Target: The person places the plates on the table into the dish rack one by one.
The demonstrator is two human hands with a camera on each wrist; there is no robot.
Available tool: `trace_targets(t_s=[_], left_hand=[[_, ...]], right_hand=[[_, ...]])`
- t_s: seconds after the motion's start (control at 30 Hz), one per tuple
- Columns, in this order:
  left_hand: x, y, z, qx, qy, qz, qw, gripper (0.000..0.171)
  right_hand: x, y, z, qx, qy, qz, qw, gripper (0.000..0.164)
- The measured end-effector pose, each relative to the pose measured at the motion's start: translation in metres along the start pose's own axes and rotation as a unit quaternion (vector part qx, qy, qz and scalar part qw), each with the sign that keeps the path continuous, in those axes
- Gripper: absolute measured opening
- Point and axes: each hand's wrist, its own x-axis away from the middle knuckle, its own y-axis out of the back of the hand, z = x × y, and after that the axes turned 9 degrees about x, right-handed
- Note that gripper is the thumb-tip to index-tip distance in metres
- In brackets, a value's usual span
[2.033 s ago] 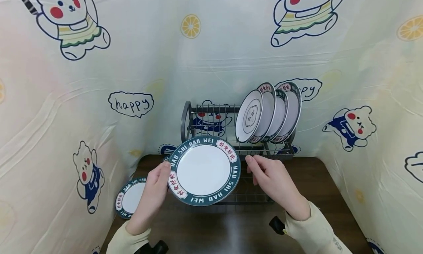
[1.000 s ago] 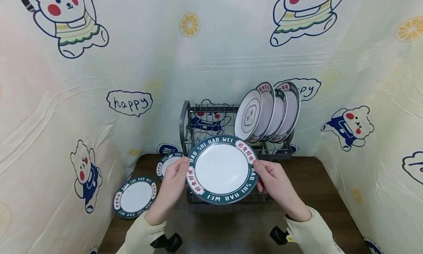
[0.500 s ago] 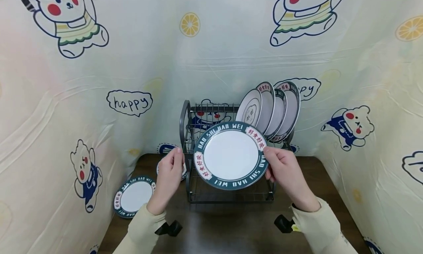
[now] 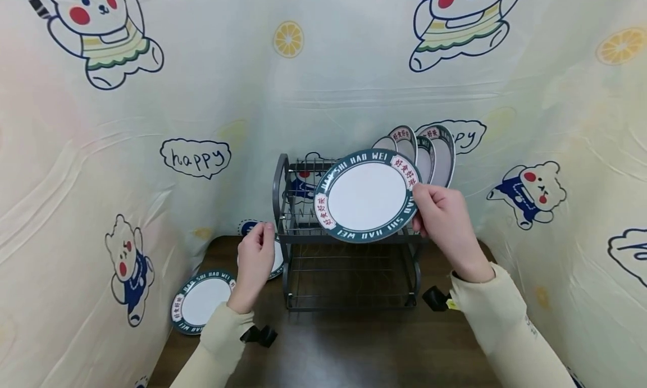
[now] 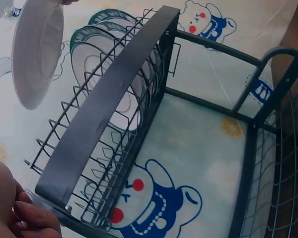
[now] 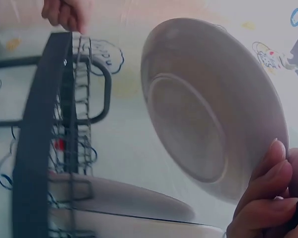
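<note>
My right hand [image 4: 445,222] pinches the right rim of a white plate [image 4: 369,197] with a dark green lettered border. It holds the plate tilted, face toward me, in front of the upper tier of a dark wire dish rack [image 4: 354,302]. The plate's white underside [image 6: 188,104] shows in the right wrist view, my fingertips [image 6: 275,171] at its edge. Several plates [image 4: 442,152] stand upright at the right of the upper tier, partly hidden by the held plate. My left hand [image 4: 256,261], loosely curled and holding nothing, is beside the rack's left end.
Left of the rack on the brown table [image 4: 349,348] lies a green-rimmed plate [image 4: 204,301]. Another plate [image 4: 276,261] lies behind my left hand, partly covered. Patterned cloth [image 4: 323,107] encloses the back and sides.
My left hand first holds the plate; my right hand takes its other rim, then the left lets go. The right hand carries the plate up and right, over the rack's upper tier.
</note>
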Motion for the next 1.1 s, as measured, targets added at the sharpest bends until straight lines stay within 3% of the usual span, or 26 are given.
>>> trace_targets(t_s=[0.23,0.53,0.67,0.8,1.1], left_hand=[[-0.003,-0.002,0.005,-0.003,0.008,0.008,0.9999,0.036],[-0.004,-0.004,0.006,0.007,0.01,0.009,0.9999,0.036],[-0.004,-0.005,0.005,0.015,0.011,0.008,0.9998,0.033],[-0.004,-0.005,0.005,0.024,0.02,0.013,0.9994,0.033],[-0.005,-0.005,0.005,0.031,0.021,0.014,0.9992,0.03]], right_hand=[[-0.021,0.003,0.015,0.07,0.036,-0.036,0.996,0.051],[-0.044,-0.008,0.025,0.181,0.091,-0.074,0.976,0.051],[-0.05,-0.013,0.028,0.226,0.141,-0.101,0.959,0.048],[-0.055,-0.017,0.028,0.269,0.196,-0.136,0.933,0.044],[-0.056,-0.03,0.027,0.343,0.231,-0.172,0.894,0.038]])
